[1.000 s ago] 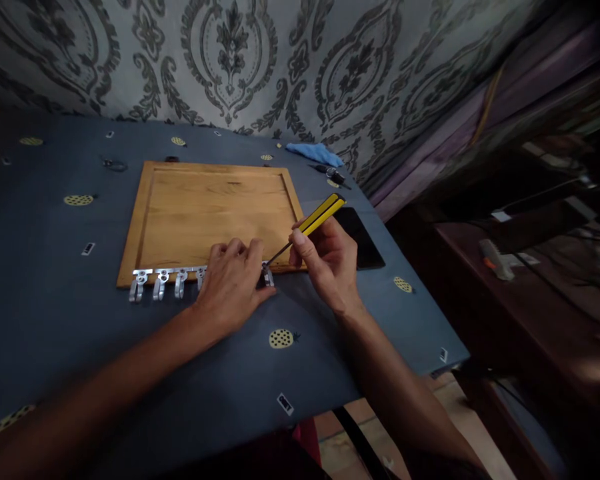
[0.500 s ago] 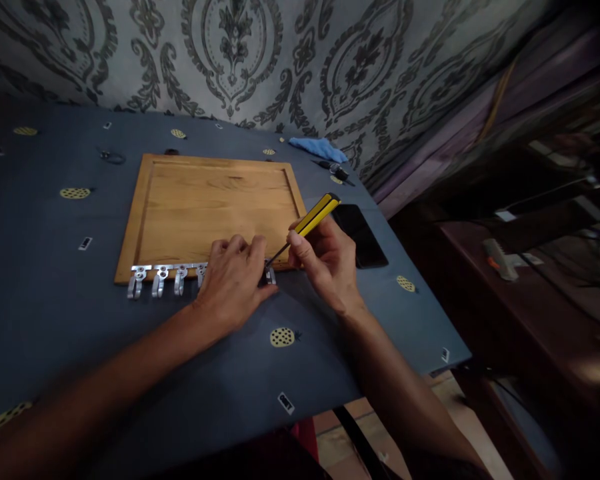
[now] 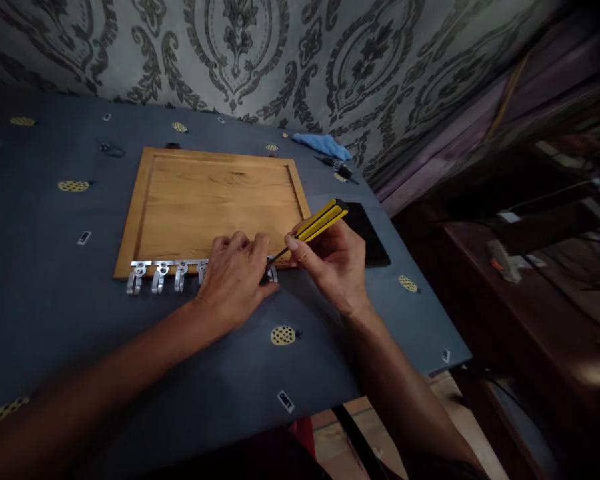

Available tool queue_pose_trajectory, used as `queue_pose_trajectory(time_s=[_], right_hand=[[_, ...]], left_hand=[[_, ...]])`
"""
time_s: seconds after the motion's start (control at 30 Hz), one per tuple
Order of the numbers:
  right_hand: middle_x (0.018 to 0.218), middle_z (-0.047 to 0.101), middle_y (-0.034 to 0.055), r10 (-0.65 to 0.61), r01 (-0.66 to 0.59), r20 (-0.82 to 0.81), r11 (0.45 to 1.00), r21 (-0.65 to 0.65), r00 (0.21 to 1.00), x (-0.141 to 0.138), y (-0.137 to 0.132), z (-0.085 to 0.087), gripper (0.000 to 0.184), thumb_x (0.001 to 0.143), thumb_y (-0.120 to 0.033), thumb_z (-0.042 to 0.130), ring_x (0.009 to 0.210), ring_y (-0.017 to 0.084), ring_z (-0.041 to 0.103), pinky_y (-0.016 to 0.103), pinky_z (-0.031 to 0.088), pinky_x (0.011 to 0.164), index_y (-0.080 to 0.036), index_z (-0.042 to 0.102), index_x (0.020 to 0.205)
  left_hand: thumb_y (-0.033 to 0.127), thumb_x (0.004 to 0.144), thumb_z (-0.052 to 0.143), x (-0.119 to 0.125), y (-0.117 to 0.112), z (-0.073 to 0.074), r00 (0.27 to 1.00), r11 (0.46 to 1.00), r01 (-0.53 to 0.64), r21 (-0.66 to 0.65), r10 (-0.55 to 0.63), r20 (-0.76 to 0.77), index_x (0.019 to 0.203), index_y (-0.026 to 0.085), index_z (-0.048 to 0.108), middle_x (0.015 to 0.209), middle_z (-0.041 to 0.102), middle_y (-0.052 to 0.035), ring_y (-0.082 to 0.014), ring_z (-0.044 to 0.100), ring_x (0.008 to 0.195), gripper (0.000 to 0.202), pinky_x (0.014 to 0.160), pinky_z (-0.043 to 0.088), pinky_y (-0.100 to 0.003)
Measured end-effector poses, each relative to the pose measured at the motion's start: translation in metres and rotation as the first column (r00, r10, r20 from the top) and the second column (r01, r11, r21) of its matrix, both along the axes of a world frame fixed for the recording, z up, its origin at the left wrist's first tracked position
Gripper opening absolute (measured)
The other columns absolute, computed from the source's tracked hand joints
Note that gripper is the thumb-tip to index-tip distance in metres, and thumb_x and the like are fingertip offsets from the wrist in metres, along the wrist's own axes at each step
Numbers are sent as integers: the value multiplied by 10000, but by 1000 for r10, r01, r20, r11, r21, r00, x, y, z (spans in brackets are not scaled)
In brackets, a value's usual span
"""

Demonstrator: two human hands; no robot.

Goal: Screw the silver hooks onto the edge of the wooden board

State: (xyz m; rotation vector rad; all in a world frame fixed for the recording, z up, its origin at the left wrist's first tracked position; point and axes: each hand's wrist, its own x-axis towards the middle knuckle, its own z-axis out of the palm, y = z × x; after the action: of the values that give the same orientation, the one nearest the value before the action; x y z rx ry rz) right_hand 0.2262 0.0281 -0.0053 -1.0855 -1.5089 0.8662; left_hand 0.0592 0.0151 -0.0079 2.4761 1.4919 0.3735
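1. main piece is a wooden board [image 3: 215,200], flat on the table, warm honey-brown with visible grain and a darker mark near the far side. it's rectangular, with a raised frame around a sunken middle, so kinda like a shallow tray.
2. along its near edge there's a shiny metal hook rail [image 3: 181,267], a thin strip with rounded, curved hooks that hang over the edge toward the person. the middle part is covered by fingers.
3. left hand [image 3: 236,280] lies over the rail and the board's edge, half curled, knuckles up, thumb out toward the rail's right end. can't tell if it's really gripping the rail or just pressing, since the palm side is hidden.
4. right hand [image 3: 333,263] is closed around a screwdriver [image 3: 323,221], thumb and fingers pinching it low on the handle. yellow and black ridged handle, thin dark shaft slanting down to the rail's right end. tip's too small to say exactly what it's touching.
5. tablecloth [image 3: 180,400] is smooth, dull blue with yellow pineapple prints.
6. just beside the right hand lies a flat, glossy black slab [image 3: 373,240], partly hidden. farther back there's a crumpled blue cloth [image 3: 323,145], next to the patterned grey fabric [image 3: 300,60].
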Motion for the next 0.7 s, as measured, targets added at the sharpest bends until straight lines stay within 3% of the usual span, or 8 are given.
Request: queue_pose_trajectory(time_s=[0.13, 0.23, 0.43, 0.53, 0.7], right_hand=[[779, 687, -31, 43, -48, -96, 997, -58, 994, -2, -1, 4, 394, 707, -500, 869, 488, 73, 579, 215, 507, 427, -218, 639, 859], [750, 673, -53, 51, -62, -136, 995, -76, 989, -3, -1, 7, 417, 708, -480, 876, 487, 84, 618, 214, 530, 439, -245, 639, 958], [797, 695, -24, 101, -115, -128, 988, -106, 987, 1, -1, 11, 396, 851, -548, 732, 579, 93, 686, 213, 585, 545, -221, 661, 1062], [774, 691, -26, 104, -116, -139, 990, -81, 985, 1, -1, 10, 361, 875, -539, 708, 559, 92, 683, 208, 573, 522, -215, 666, 1029], [681, 668, -43, -5, 1, -107, 999, -42, 994, -3, -2, 9, 322, 800, -508, 794, 471, 77, 605, 197, 515, 433, -215, 681, 873]], left_hand=[[382, 849, 782, 0, 0, 0, 1000, 1000, 5, 8, -5, 6, 1208, 152, 492, 1106, 704, -106, -325, 585, 1096, 516, 898, 416, -450], [385, 842, 790, 0, 0, 1, 1000, 1000, 3, -3, -3, 1, 1176, 153, 500, 1087, 705, -98, -325, 586, 1089, 499, 894, 414, -444], [373, 846, 783, 0, -1, 2, 1000, 1000, -2, 11, 1, 28, 1129, 177, 499, 1080, 711, -81, -313, 586, 1077, 446, 898, 409, -434], [367, 846, 780, 0, -1, 0, 999, 1000, 3, 20, -4, 37, 1130, 181, 495, 1076, 713, -83, -315, 587, 1074, 444, 894, 409, -432], [363, 846, 775, 0, -1, 0, 999, 1000, -2, 15, 1, 32, 1131, 183, 492, 1069, 718, -91, -317, 585, 1076, 440, 900, 405, -435]])
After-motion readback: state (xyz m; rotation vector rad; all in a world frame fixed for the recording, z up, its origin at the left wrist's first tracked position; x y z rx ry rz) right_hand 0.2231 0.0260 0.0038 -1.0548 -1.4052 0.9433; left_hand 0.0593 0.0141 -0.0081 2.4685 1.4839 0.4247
